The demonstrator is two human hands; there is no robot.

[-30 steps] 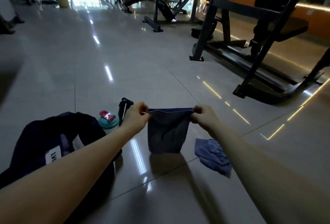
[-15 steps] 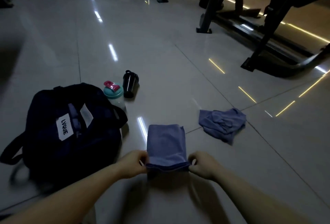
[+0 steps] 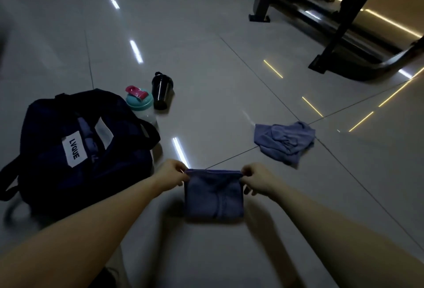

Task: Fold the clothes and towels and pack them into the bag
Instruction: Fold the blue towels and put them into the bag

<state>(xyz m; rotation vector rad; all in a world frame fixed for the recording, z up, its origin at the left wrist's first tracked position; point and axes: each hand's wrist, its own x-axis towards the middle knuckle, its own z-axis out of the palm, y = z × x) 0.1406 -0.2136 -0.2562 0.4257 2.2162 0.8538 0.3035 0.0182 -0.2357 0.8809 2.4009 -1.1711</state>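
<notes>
Pinching the towel [image 3: 213,198] by two corners, your left hand [image 3: 171,174] and right hand [image 3: 254,181] should lay its edge flush (seems doubled over, dim light) right of the bag [image 3: 75,140].

The bag [image 3: 46,131] hides the teal-lidded bottle's [image 3: 139,101] lower body and its dark opening's contents are unreadable, the left hand [image 3: 171,174] and right hand [image 3: 257,181] cover the towel's [image 3: 213,196] far corners, and the gym frame [image 3: 344,28] runs off the top edge.
</notes>
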